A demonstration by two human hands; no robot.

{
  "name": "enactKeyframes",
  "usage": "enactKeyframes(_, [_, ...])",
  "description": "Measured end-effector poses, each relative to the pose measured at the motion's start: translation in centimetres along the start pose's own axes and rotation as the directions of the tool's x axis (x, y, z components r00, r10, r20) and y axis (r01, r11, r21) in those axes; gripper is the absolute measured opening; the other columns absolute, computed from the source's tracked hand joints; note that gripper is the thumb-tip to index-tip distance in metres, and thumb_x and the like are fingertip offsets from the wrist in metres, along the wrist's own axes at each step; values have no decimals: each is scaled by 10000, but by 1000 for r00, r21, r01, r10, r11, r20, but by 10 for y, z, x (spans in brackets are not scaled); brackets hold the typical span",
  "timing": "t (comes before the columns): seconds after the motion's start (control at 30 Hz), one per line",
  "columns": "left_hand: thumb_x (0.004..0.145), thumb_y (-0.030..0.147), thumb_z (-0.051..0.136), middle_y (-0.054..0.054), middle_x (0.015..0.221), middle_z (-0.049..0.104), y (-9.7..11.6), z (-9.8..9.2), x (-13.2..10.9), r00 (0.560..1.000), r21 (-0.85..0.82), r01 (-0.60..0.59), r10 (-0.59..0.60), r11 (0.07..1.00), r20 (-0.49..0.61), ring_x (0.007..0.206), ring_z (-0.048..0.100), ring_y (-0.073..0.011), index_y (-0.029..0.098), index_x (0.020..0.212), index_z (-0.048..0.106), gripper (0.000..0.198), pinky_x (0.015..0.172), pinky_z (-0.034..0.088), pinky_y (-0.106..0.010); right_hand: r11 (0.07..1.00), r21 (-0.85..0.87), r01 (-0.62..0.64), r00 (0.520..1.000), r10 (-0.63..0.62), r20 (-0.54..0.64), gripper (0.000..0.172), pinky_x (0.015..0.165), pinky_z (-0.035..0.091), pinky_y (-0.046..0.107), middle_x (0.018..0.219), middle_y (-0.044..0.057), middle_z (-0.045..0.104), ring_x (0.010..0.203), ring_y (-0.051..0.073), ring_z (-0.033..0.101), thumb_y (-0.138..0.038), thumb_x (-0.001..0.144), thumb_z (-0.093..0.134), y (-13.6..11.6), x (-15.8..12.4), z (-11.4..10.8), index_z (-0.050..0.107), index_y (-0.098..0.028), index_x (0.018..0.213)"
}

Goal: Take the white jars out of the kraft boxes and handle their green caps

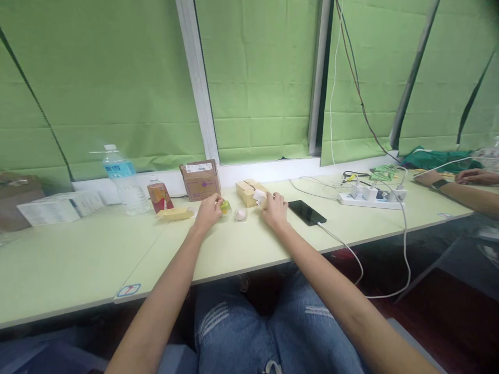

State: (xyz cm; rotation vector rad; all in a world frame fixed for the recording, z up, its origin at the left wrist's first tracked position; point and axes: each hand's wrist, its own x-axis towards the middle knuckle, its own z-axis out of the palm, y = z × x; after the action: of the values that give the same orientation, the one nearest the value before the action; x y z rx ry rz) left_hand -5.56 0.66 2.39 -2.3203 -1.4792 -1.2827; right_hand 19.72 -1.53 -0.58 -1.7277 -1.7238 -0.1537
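Observation:
My left hand (pixel 209 211) is closed, its fingertips pinching a small yellow-green item (pixel 225 207) that seems to be in clear wrapping. Just right of it, a small pale pink item (pixel 240 214) in clear wrap lies on the table. My right hand (pixel 275 209) has its fingers curled around a white piece of paper or wrapper (pixel 259 197); its exact kind is unclear. Directly behind that hand stands a group of small yellow boxes (pixel 249 190). A flattened yellow packet (pixel 175 213) rests to the left of my left hand.
A brown carton (pixel 200 182), a red-and-tan drink bottle (pixel 159 196) and a large water bottle (pixel 123 182) stand at the back left. A phone (pixel 307 212) on a cable lies right of my right hand, before a power strip (pixel 370 200). Another person's arm (pixel 456 188) rests far right.

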Motion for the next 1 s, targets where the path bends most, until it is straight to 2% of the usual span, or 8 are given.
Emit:
enactKeyframes(0.2, [936,250,442,-100,944,746,0,-2,-1,999,73,-28,26,997,21,888,669,-270,223,880,581,152,827,471,-380,1000,5,-19,1000,18,25,567,991,383,483,1309,186,525,1243,339,445,-168,844,581,-1,-1,0,444,-164,1394])
enactKeyframes(0.4, [948,230,415,-101,953,753,-2,-7,0,998,122,-55,52,991,33,879,672,-269,229,876,562,164,828,467,-387,999,-1,-42,998,42,50,500,984,378,482,1297,189,525,1231,342,444,-188,848,596,0,0,1,482,-168,1334])
enactKeyframes(0.63, [939,214,432,-95,969,765,3,-6,2,994,166,-98,88,981,69,897,669,-270,223,866,569,156,966,421,-444,999,29,-24,998,22,55,526,982,393,475,1279,173,540,1222,329,461,-159,831,587,-1,0,-1,462,-171,1342])
enactKeyframes(0.77, [945,213,421,-101,995,767,4,-6,1,993,176,-96,82,980,85,904,665,-269,225,880,571,164,968,412,-439,998,66,9,999,-12,43,554,997,407,495,1295,178,549,1241,344,471,-173,836,599,-1,1,0,454,-169,1371])
enactKeyframes(0.87, [937,217,432,-113,975,764,6,-4,0,992,182,-87,69,979,104,891,663,-280,222,862,578,164,939,418,-440,992,108,62,997,-67,36,555,1010,434,452,1352,165,553,1253,320,496,-240,878,596,0,5,2,441,-183,1407])
enactKeyframes(1.0, [874,194,499,-99,889,756,10,2,-3,987,188,-81,53,979,152,871,661,-277,221,767,588,142,907,425,-426,940,294,172,985,-170,-33,607,1068,436,366,1413,161,566,1296,263,521,-315,916,581,0,9,8,390,-135,1463])
